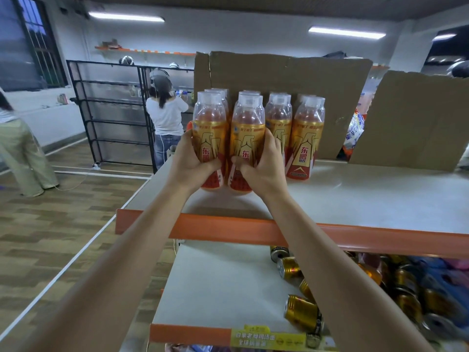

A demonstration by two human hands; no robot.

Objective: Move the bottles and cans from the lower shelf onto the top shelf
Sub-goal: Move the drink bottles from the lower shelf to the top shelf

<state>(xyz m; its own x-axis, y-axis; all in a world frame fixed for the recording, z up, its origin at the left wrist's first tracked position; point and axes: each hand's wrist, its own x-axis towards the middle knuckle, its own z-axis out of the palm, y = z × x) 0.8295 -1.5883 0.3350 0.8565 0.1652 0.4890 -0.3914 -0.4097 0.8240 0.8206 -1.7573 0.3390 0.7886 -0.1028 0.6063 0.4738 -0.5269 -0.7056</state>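
Observation:
Several gold-and-red drink bottles with clear caps stand in rows on the white top shelf (355,199), against a cardboard sheet. My left hand (189,161) grips the front left bottle (209,133) around its lower half. My right hand (264,165) grips the bottle beside it (247,134). Both bottles stand upright with their bases on or just above the shelf. Two more front bottles (305,138) stand to the right, untouched. On the lower shelf (215,288), several gold cans (302,313) lie on their sides at the right, partly hidden by my right forearm.
An orange rail (228,224) edges the top shelf. Cardboard sheets (286,80) stand upright behind the bottles, and another (416,118) at the right with snack bags between them. People stand at the left by a black rack (111,113). Wooden floor lies left of the shelving.

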